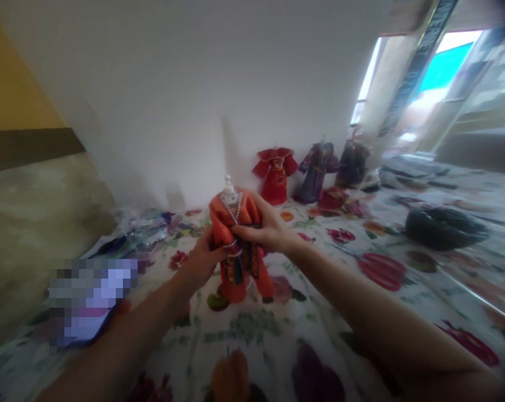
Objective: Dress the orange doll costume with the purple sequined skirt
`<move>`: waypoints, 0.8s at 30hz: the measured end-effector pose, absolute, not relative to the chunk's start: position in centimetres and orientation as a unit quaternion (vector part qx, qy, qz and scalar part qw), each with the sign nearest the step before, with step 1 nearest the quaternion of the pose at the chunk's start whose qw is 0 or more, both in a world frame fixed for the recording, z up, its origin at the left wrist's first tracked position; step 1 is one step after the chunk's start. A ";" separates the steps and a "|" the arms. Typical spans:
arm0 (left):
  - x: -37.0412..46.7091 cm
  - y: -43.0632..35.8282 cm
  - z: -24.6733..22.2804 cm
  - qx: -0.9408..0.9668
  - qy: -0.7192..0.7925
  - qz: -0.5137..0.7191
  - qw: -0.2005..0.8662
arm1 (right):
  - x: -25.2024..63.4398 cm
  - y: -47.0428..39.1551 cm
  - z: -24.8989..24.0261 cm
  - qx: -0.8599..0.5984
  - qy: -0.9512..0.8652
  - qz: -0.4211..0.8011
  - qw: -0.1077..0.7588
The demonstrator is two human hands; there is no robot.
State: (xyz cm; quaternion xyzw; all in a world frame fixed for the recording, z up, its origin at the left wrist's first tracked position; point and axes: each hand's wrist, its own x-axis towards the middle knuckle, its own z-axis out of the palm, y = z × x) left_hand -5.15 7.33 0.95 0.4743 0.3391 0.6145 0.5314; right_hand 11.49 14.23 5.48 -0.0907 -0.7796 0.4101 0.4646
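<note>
An orange doll outfit [232,209] with a beaded neckline and a dark patterned waist panel stands upright on a small white mannequin [229,187]. My left hand [206,251] grips its lower side by the sleeve, fingers partly hidden behind the cloth. On the other side, my right hand [269,226] is closed on the outfit, the thumb lying across the front at waist height and the fingers behind. Orange trouser legs hang below both hands, close above or on the tablecloth; contact there cannot be made out.
Against the wall stand a red doll dress [274,176], a purple doll robe [314,173] and a dark wrapped one [352,162]. A black bundle [447,229] and red-handled scissors [381,269] lie right on the fruit-print tablecloth [252,346]. Left are a blurred-out phone [99,307] and plastic packets [147,234].
</note>
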 end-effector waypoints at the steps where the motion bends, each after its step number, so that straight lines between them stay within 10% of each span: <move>1: -5.1 7.4 0.8 0.479 0.341 0.617 0.523 | 11.5 14.2 5.5 -0.090 -0.781 0.408 0.465; 24: -5.3 6.7 -1.4 0.484 0.419 0.609 0.468 | 11.7 13.7 6.0 -0.081 -0.796 0.381 0.462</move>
